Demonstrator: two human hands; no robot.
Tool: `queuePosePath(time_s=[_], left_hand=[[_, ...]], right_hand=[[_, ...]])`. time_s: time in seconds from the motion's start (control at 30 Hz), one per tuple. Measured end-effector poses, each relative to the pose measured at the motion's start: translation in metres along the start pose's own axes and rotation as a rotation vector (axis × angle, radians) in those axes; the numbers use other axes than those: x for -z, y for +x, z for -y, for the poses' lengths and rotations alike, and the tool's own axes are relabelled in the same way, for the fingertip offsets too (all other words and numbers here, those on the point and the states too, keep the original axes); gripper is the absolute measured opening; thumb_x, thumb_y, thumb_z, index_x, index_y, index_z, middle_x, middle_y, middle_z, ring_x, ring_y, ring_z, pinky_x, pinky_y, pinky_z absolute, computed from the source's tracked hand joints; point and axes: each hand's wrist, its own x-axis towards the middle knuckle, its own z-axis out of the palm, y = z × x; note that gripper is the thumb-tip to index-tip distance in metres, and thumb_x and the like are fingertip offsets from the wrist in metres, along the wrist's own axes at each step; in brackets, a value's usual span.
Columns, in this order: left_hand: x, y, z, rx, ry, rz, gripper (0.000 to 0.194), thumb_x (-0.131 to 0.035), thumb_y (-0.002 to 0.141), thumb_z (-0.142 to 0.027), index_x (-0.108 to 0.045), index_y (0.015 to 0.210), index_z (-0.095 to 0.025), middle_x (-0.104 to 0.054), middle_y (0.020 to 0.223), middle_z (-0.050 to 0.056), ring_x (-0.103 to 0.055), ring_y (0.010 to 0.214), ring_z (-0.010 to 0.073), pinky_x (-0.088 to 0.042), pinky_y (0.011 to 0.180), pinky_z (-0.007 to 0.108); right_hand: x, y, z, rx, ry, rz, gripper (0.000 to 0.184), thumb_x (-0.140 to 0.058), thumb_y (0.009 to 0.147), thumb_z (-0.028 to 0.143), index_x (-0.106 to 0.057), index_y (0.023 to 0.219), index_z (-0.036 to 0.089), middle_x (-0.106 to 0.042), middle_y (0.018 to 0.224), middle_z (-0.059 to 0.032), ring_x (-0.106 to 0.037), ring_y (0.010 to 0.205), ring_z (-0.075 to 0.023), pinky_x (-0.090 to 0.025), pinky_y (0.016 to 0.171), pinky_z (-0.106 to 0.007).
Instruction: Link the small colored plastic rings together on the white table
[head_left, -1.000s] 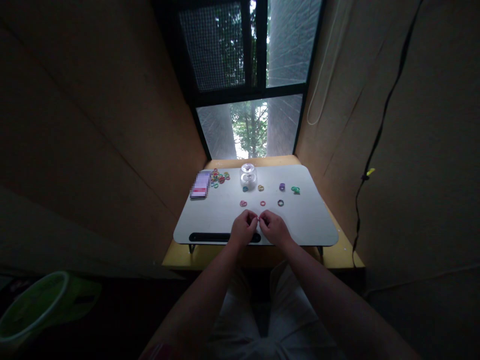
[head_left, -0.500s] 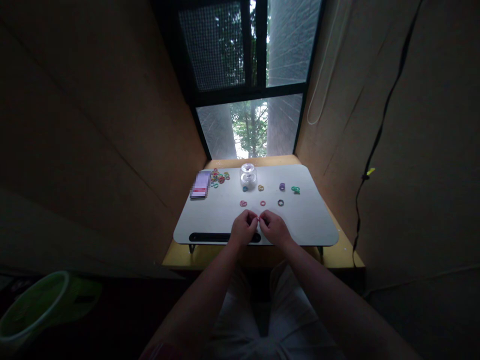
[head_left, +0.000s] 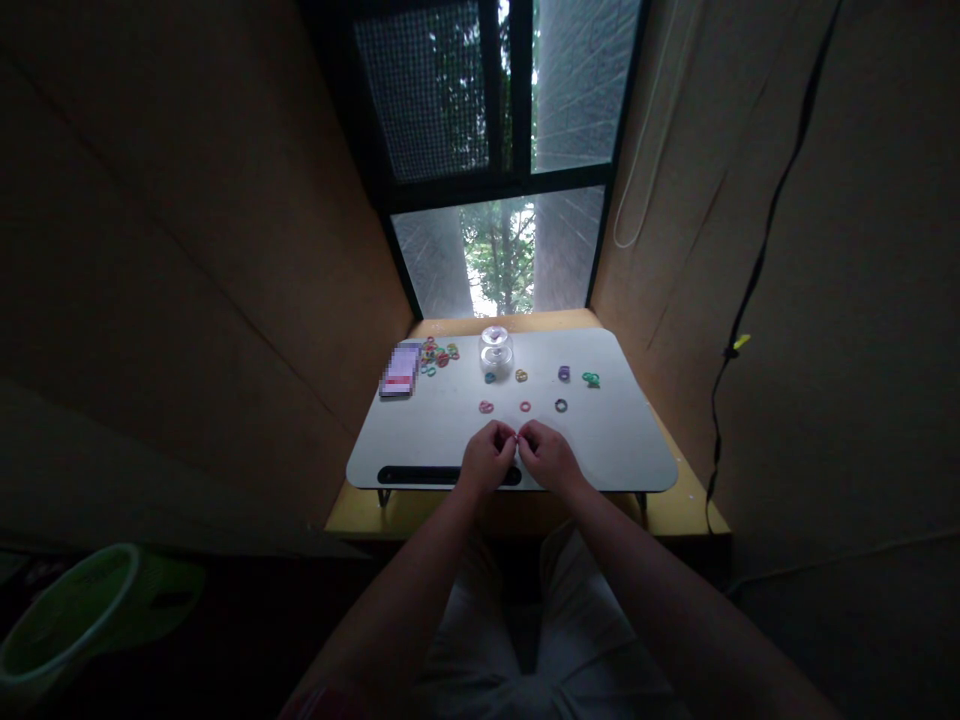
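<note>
My left hand (head_left: 489, 456) and my right hand (head_left: 550, 456) meet over the front of the white lap table (head_left: 420, 430). Thumbs and fingers of both are pinched closed, fingertips nearly touching. A tiny pinkish bit shows between them, too small and covered to name. Just beyond the hands lie small coloured bands that look like hair ties: pink ones (head_left: 487, 407), a red one (head_left: 525, 406) and a dark one (head_left: 561, 405). Farther back are blue (head_left: 490, 377), yellow (head_left: 521, 375), purple (head_left: 564, 373) and green (head_left: 591, 379) ones.
A clear round container (head_left: 496, 352) stands at the back of the table. At the back left, a mixed pile of bands (head_left: 439, 355) lies beside a phone (head_left: 400, 370). A black slot (head_left: 416, 475) runs along the front edge. A green basket (head_left: 135, 600) sits lower left.
</note>
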Motion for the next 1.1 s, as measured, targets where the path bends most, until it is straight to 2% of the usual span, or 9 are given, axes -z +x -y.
queuePosePath(time_s=[1.1], left_hand=[[-0.0008, 0.0016, -0.0002, 0.008, 0.006, 0.020, 0.010, -0.053, 0.081, -0.028, -0.056, 0.080, -0.019, -0.058, 0.067, -0.003, -0.052, 0.061, 0.0098, -0.038, 0.059, 0.023]], right_hand=[[-0.0002, 0.0011, -0.0017, 0.014, 0.001, 0.008, 0.009, -0.047, 0.082, 0.020, -0.053, 0.075, 0.020, -0.058, 0.070, -0.0001, -0.052, 0.064, -0.0135, -0.036, 0.061, -0.023]])
